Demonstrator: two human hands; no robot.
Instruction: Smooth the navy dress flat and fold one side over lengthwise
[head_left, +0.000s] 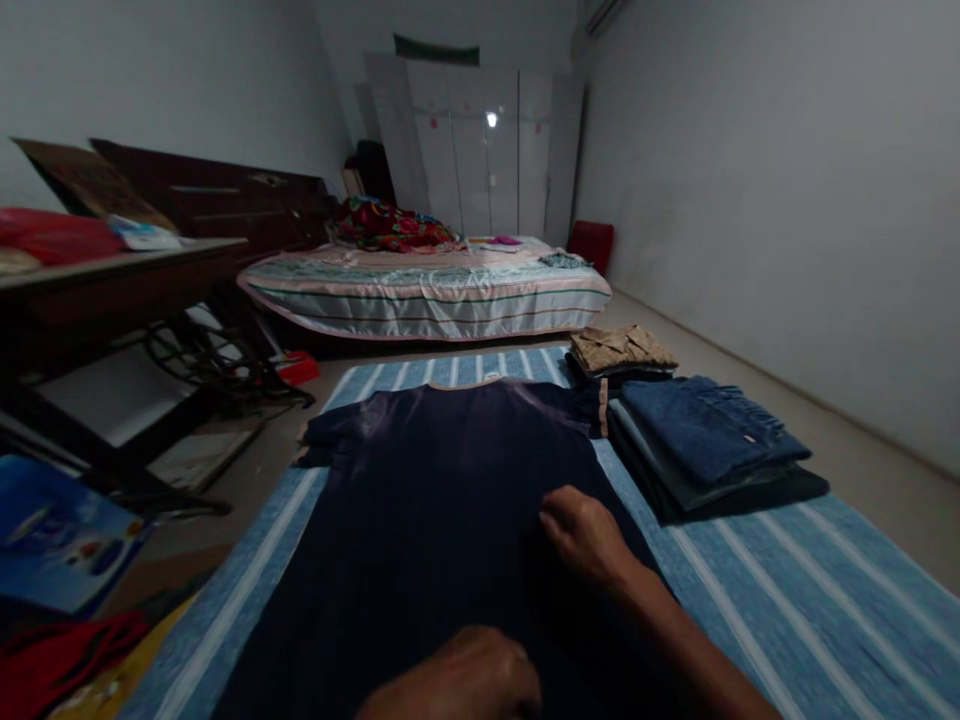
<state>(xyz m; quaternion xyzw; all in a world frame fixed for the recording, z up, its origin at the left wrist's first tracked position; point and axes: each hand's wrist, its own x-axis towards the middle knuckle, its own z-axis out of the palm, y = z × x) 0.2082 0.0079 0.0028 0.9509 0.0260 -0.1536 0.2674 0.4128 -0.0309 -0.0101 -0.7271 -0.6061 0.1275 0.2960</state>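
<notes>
The dark shirt (420,490) lies spread beneath my curled left grip (472,672) and right grip (583,528); whether either pinches cloth, I can't tell.

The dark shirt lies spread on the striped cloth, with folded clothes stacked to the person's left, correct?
Not quite: the head view shows the folded clothes stacked to the person's right. The dark shirt does lie spread on the striped cloth.
</notes>
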